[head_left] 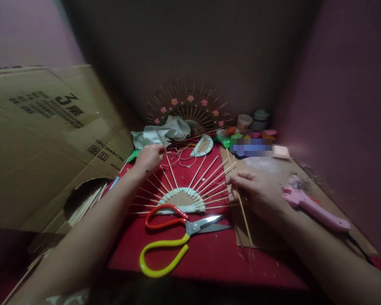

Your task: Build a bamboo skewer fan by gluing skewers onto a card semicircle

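A half-round cardboard piece with a pale rim [180, 198] lies on the red cloth, thin sticks fanning out from it. Over the upper left sticks is my left hand [150, 159], its fingers pinched together; what they hold, if anything, is too small to name. My right hand [249, 188] is at the fan's right side, fingers closed on a long thin stick [243, 212] that slants down toward the table's front. Scissors with one red and one yellow handle [165, 243] lie spread just in front of the fan.
A pink glue gun [317, 209] rests on a cardboard sheet [266, 237] at the right. Behind are a flower-decorated fan [190, 98], a pale cloth [165, 131], a half-round piece [203, 146], and a cup [244, 121]. A large cardboard box [44, 148] stands left.
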Action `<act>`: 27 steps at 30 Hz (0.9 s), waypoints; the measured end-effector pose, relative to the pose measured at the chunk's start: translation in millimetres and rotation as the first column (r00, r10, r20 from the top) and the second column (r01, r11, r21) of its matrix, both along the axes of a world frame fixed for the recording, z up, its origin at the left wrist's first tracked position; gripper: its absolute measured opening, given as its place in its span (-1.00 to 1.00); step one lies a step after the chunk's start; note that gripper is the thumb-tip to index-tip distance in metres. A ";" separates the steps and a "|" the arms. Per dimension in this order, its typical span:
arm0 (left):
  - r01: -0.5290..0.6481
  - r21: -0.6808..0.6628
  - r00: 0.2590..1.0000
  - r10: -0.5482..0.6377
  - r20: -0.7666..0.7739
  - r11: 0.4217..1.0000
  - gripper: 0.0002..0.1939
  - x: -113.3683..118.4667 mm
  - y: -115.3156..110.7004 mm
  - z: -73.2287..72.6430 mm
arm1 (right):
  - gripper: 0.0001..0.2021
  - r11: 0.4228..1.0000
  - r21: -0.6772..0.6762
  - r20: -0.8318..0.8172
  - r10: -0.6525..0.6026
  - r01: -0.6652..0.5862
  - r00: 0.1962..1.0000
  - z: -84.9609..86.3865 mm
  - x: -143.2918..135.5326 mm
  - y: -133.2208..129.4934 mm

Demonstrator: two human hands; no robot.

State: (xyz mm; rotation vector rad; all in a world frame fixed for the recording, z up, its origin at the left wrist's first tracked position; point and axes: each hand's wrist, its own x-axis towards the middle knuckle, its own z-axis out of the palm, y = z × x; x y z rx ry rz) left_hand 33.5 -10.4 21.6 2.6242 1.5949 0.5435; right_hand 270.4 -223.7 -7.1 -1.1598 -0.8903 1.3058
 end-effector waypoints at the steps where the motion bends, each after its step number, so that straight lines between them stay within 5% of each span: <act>1: -0.035 0.020 0.999 0.035 -0.029 0.999 -0.77 -8.2 5.1 1.5 | -0.72 1.000 0.000 -0.037 0.000 0.000 0.999 -2.7 0.2 1.6; 6: -0.145 0.058 0.978 0.152 -0.146 0.988 -0.78 -44.0 32.4 7.7 | -0.71 1.000 -0.013 -0.109 -0.015 0.014 0.994 -6.4 -7.5 3.1; 9: -0.123 0.081 0.976 0.135 -0.173 0.989 -0.76 -38.8 40.9 9.3 | -0.71 1.000 0.004 -0.111 -0.024 0.025 0.993 -5.4 -10.2 2.0; 16: 0.120 0.021 0.974 -0.114 -0.194 0.993 -0.74 55.1 40.6 11.0 | -0.69 0.991 0.077 0.073 -0.115 0.109 0.991 -5.8 -7.7 0.3; 20: 0.125 -0.005 0.962 -0.122 -0.244 0.992 -0.79 103.8 50.3 5.6 | -0.68 0.984 0.098 0.158 -0.165 0.151 0.974 -1.5 -8.1 -1.0; 27: 0.028 0.006 0.924 -0.023 -0.381 1.000 -0.63 129.1 74.2 -9.4 | -0.66 0.984 0.081 0.139 -0.166 0.155 0.976 0.9 -13.7 -1.0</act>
